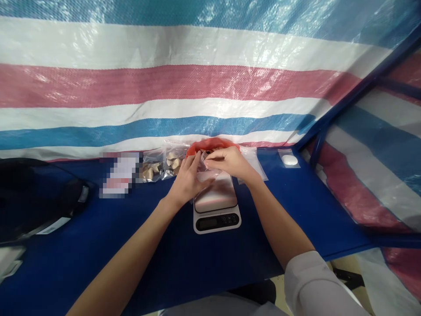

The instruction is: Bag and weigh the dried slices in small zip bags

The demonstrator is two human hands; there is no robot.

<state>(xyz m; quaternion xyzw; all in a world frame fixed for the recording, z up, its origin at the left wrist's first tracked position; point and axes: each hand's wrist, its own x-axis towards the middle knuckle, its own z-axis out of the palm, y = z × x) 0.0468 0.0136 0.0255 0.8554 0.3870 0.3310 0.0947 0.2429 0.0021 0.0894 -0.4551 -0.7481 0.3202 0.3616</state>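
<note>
Both hands meet over the far end of a white kitchen scale (215,204) with a dark display strip. A clear plastic bag (210,174) is between them. My left hand (189,180) grips the bag's left side, fingers pointing away from me. My right hand (228,162) pinches the bag's upper edge between thumb and fingertips. What the bag contains, if anything, I cannot make out. Just behind the hands sits a red plastic bag (217,142) with its mouth spread, its contents mostly hidden. Two clear bags of pale brown chunks (151,170) lie to the left.
Flat clear bags (253,162) lie right of the hands, and a small packet with a white oval item (289,159) is farther right. A blurred-out card (120,175) and a black bag (39,197) are at left. Striped sheeting (164,83) and a blue frame (348,105) border the blue table (263,263).
</note>
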